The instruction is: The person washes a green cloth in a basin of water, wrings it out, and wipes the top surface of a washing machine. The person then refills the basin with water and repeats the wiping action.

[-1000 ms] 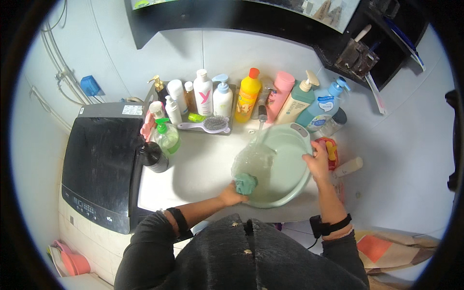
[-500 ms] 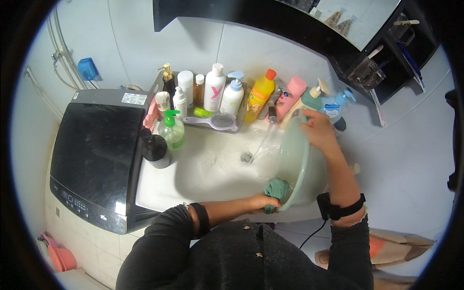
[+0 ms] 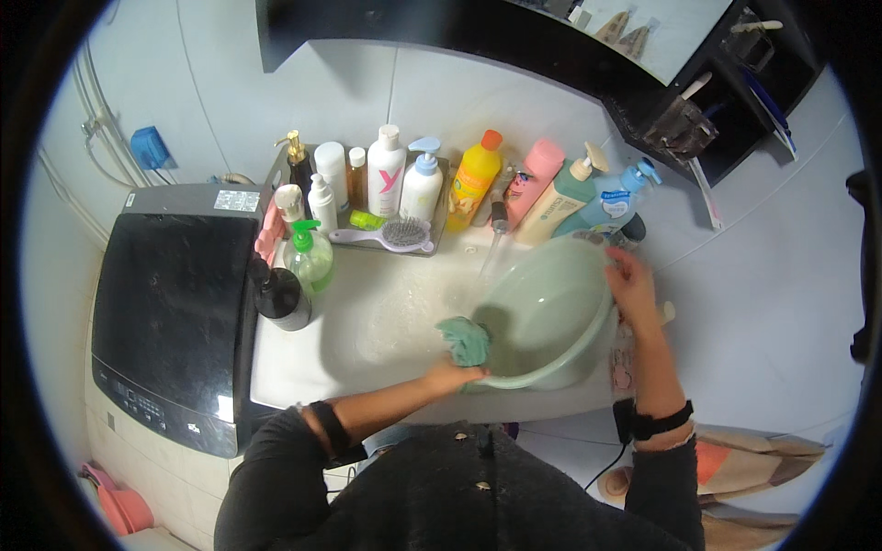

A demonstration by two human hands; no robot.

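Observation:
A pale green plastic basin (image 3: 560, 308) rests tilted over the right part of the white sink (image 3: 354, 321), its inside facing up and to the left. My right hand (image 3: 632, 283) grips the basin's right rim, with the thumb side toward the far edge. At the near left rim, my left hand (image 3: 450, 376) is closed on a bunched green cloth (image 3: 465, 340); its fingers lie against the basin's edge and are partly hidden. Water runs from the faucet (image 3: 499, 219) just beyond the basin's far left side.
Several bottles line the sink's back, among them a yellow bottle (image 3: 475, 179) and a pump bottle (image 3: 610, 204). A hairbrush (image 3: 404, 235) lies on a grey tray. Left stand a dark bottle (image 3: 281, 296), a green-topped soap bottle (image 3: 310, 259) and a black-lidded washing machine (image 3: 170, 312). A dark cabinet (image 3: 680, 110) hangs above right.
The basin has swung down from a steep tilt and moved left over the sink, showing more of its inside. My left hand with the cloth has shifted left; my right hand has come lower.

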